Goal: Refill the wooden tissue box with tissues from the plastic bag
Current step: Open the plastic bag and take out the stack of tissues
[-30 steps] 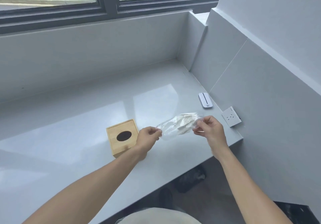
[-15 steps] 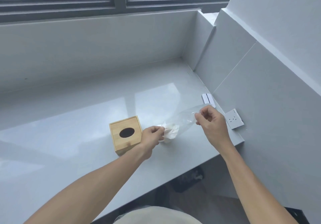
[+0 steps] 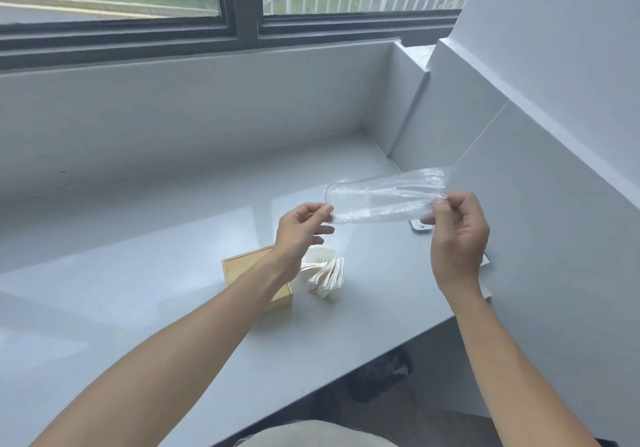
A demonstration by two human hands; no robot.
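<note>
A clear plastic bag (image 3: pixel 384 197), now empty, is stretched flat in the air between my hands. My left hand (image 3: pixel 301 228) pinches its left end and my right hand (image 3: pixel 457 235) pinches its right end. Below the bag, a fanned stack of white tissues (image 3: pixel 325 275) lies on the grey counter. The wooden tissue box (image 3: pixel 242 270) stands just left of the tissues; my left forearm hides most of its top and the hole.
The grey counter (image 3: pixel 138 290) ends in a front edge near my body and meets walls at the back and right. A small white device (image 3: pixel 420 226) lies behind my right hand. A white socket plate is mostly hidden by my right wrist.
The tissues have dropped out of the bag onto the counter beside the box. Both hands have lifted the empty bag higher and stretched it out level.
</note>
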